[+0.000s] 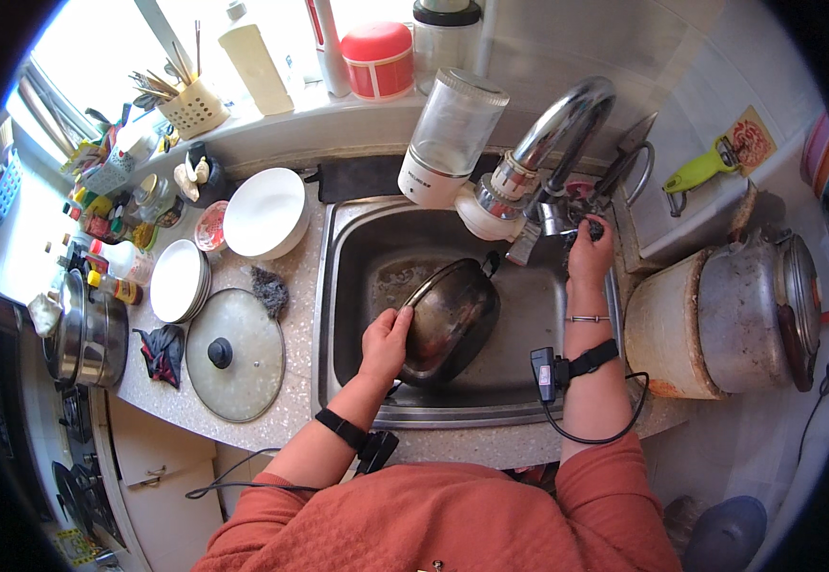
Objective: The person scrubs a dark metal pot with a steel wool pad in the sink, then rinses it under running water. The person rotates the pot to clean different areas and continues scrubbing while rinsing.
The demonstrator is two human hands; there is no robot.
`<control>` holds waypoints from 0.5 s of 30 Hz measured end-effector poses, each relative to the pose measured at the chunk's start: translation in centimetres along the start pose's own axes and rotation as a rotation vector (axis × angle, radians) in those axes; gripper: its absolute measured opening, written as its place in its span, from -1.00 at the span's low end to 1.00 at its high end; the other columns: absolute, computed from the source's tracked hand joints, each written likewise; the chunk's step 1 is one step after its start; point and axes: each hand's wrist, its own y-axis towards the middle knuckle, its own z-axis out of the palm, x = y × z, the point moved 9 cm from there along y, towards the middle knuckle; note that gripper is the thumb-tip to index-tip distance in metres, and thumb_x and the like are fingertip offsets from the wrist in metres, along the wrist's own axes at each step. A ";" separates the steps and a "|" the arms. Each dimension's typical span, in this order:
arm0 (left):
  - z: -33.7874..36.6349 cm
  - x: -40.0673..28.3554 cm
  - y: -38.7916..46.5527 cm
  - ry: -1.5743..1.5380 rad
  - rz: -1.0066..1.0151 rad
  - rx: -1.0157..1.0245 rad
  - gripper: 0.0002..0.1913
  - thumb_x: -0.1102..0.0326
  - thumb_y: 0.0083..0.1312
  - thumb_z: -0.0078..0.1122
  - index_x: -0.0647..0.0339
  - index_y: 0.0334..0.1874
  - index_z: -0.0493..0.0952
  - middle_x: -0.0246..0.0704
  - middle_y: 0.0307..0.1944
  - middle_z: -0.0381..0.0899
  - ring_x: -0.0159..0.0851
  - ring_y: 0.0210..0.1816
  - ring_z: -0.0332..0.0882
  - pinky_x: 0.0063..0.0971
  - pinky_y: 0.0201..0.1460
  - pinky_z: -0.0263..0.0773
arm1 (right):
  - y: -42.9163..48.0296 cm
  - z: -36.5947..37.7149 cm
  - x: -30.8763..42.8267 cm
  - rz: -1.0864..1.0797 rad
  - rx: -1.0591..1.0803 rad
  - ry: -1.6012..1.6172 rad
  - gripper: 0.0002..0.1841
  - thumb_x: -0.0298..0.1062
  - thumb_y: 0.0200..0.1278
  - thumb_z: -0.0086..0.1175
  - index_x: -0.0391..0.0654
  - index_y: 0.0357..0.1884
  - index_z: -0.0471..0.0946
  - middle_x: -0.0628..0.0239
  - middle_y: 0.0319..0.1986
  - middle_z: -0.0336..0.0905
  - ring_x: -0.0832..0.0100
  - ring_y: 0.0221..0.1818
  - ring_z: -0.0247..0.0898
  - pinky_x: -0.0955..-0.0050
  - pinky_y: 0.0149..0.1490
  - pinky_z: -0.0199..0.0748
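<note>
My left hand (386, 343) grips the rim of a dark, stained metal pot (457, 322), which is tipped on its side in the stainless steel sink (529, 343). The pot's opening faces left, away from my view, so its inside is hidden. My right hand (589, 254) is beside the base of the chrome faucet (564, 118), its fingers around a dark wad of what looks like steel wool (595, 229). Whether those fingers also touch the faucet lever is hidden. A white water filter with a clear canister (457, 125) is fitted on the spout.
Left of the sink lie a glass lid (235, 386), a steel wool scrubber (269, 289), stacked white plates (175, 282), a white bowl (265, 214) and a dark cloth (162, 354). A large aluminium pot (750, 314) stands right. A green peeler (693, 174) hangs on the wall.
</note>
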 end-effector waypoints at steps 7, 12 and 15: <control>0.0 0.6 0.3 0.010 -0.006 -0.002 -0.61 0.12 0.49 0.12 0.24 -0.46 0.44 -0.45 -0.53 0.34 -0.49 -0.41 0.24 -0.47 -0.33 0.26 | -0.1 -0.1 -0.1 0.024 0.001 0.011 -0.80 -0.32 0.30 0.18 -0.14 -0.10 0.60 0.04 -0.09 0.61 0.05 0.00 0.51 0.21 0.13 0.42; 0.0 0.9 0.7 -0.004 0.021 -0.022 -0.55 0.04 0.45 0.14 0.32 -0.46 0.43 -0.15 -0.56 0.44 -0.30 -0.48 0.32 -0.29 -0.33 0.33 | -0.2 -0.1 0.2 0.055 0.014 0.012 -0.80 -0.32 0.31 0.18 -0.15 -0.09 0.60 0.04 -0.07 0.61 0.05 0.03 0.52 0.22 0.15 0.41; 0.1 1.0 0.7 -0.011 0.025 -0.025 -0.55 0.03 0.45 0.14 0.32 -0.45 0.45 -0.14 -0.55 0.45 -0.28 -0.47 0.35 -0.29 -0.32 0.33 | -0.4 -0.3 0.8 0.040 0.011 -0.013 -0.80 -0.32 0.31 0.18 -0.15 -0.09 0.60 0.04 -0.07 0.62 0.05 0.03 0.52 0.21 0.16 0.41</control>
